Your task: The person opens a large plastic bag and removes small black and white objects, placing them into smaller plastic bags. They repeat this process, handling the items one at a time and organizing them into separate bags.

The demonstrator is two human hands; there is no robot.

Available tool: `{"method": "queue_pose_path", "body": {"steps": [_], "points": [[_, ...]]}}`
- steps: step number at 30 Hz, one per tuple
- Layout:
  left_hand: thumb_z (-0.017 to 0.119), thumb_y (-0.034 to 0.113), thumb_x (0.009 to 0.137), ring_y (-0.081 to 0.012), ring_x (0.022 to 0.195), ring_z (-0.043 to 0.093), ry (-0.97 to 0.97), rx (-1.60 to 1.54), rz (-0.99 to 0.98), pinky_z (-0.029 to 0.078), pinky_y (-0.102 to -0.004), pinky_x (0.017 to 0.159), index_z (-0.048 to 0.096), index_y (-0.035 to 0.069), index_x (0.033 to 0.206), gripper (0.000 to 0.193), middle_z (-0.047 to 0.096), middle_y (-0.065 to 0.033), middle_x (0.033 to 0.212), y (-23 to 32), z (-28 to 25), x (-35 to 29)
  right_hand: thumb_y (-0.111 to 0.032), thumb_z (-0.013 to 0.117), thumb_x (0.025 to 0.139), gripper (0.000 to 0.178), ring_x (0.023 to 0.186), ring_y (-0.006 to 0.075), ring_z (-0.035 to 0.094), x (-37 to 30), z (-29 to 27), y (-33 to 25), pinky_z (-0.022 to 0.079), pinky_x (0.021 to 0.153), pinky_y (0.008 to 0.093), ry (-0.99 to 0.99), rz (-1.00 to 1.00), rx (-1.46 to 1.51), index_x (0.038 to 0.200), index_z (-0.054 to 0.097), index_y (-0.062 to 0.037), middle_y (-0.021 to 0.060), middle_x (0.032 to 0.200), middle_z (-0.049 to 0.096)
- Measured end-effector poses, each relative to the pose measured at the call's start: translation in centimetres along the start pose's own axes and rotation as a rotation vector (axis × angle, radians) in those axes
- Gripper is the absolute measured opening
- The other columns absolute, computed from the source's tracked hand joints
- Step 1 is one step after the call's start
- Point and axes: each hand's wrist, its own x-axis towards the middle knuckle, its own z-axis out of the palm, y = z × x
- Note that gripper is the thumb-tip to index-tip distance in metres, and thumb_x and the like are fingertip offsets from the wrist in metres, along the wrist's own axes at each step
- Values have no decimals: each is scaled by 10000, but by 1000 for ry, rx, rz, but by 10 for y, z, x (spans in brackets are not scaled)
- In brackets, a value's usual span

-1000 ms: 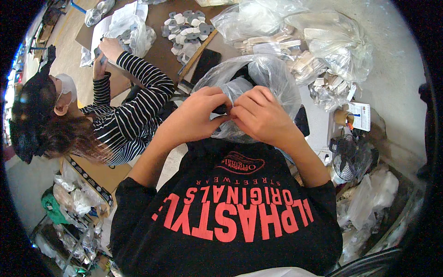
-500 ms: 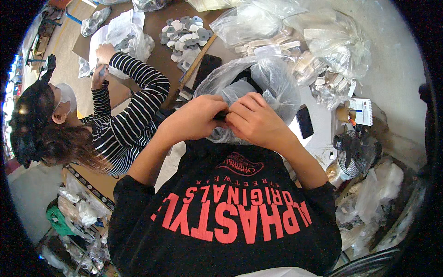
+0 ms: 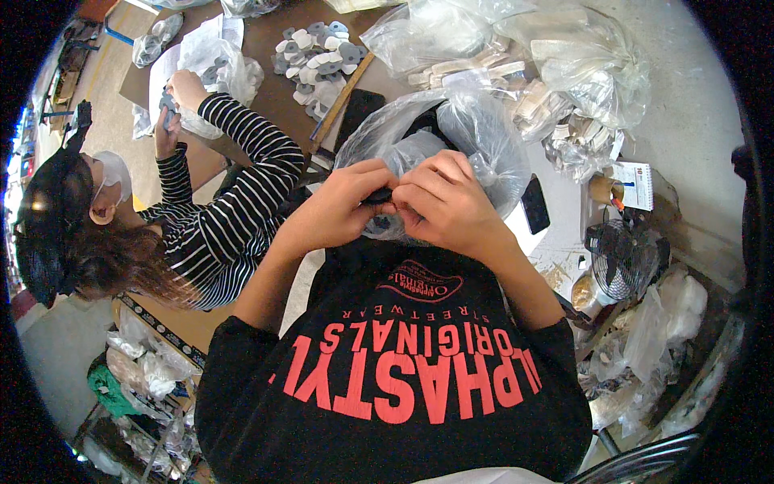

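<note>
Close together in front of my chest, both hands work over a large transparent plastic bag [image 3: 492, 149]. A small dark flat piece [image 3: 379, 196] is pinched between the thumb and fingers of my left hand [image 3: 343, 208]. My right hand [image 3: 447, 202] meets it with bent, closed fingers; what lies between those fingertips is hidden. Below the hands, inside the bag, some small grey pieces [image 3: 382, 225] show through the film.
At left, a co-worker in a striped sleeve [image 3: 254, 129] handles grey pieces beside a pile of grey and white pieces [image 3: 318, 64]. Bagged pale parts [image 3: 476, 64] lie ahead. A phone [image 3: 534, 205], calendar [image 3: 633, 185] and fan [image 3: 621, 258] sit at right.
My hands stay together over the bag, with the dark piece showing a little more at the left fingertips. The co-worker's hands have shifted, and grey pieces now show between them.
</note>
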Motion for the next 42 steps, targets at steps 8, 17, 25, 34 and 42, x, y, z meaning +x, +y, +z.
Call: {"method": "queue_pose_path", "body": {"steps": [8, 17, 25, 34, 42], "points": [[725, -128, 699, -350, 979, 635, 394, 155, 50, 515, -410, 845, 652, 30, 1005, 352, 624, -126, 981, 4, 18, -4, -146, 800, 775, 218, 933, 281, 595, -1, -7, -18, 444, 877, 438, 221, 261, -47, 923, 640, -127, 32, 933, 618], [762, -113, 633, -310, 972, 600, 401, 322, 129, 504, -399, 841, 673, 58, 995, 410, 594, -102, 1035, 3, 22, -10, -148, 780, 897, 163, 909, 280, 573, -12, 7, -30, 418, 865, 407, 196, 456, 247, 985, 661, -79, 54, 899, 625], [900, 1, 706, -281, 986, 651, 390, 275, 110, 543, -384, 822, 703, 72, 1063, 414, 642, -116, 1127, 12, 21, -1, -71, 780, 844, 159, 897, 288, 582, -23, 14, -26, 439, 848, 403, 311, 486, 309, 964, 676, -73, 63, 913, 645], [892, 7, 737, -237, 866, 668, 312, 338, 9, 533, -346, 780, 676, 36, 958, 311, 687, -100, 956, 22, 19, -2, -108, 820, 776, 196, 933, 252, 589, -28, 16, -30, 406, 873, 422, 404, 466, 43, 934, 705, -132, -12, 958, 669], [713, 31, 951, -113, 807, 600, 257, -172, -287, 488, -272, 743, 639, -6, 996, 94, 678, -49, 922, 30, 15, 3, -102, 820, 709, 244, 917, 247, 590, -28, 11, -31, 417, 856, 425, 461, 374, 16, 917, 695, -124, 0, 936, 642]]}}
